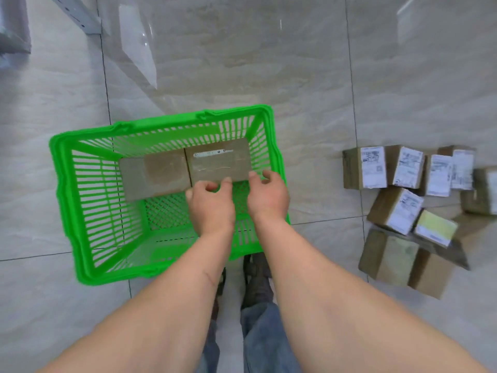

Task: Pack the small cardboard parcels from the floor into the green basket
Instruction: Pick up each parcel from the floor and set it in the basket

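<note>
The green basket [67, 184] stands on the tiled floor in front of me. Two brown cardboard parcels lie flat side by side along its far wall: the left parcel [156, 176] and the right parcel [217, 162], which has a white strip on top. My left hand [211, 208] and my right hand [269, 195] hover inside the basket at the right parcel's near edge. Their thumbs touch that edge, the fingers are loosely curled, and neither hand grips anything. Several more labelled parcels [398, 208] lie in a heap on the floor to the right.
A grey metal bar [80, 17] and a grey object [13, 30] sit at the top left. My shoes [258, 281] stand just behind the basket's near rim. The near half of the basket floor [166, 211] is bare.
</note>
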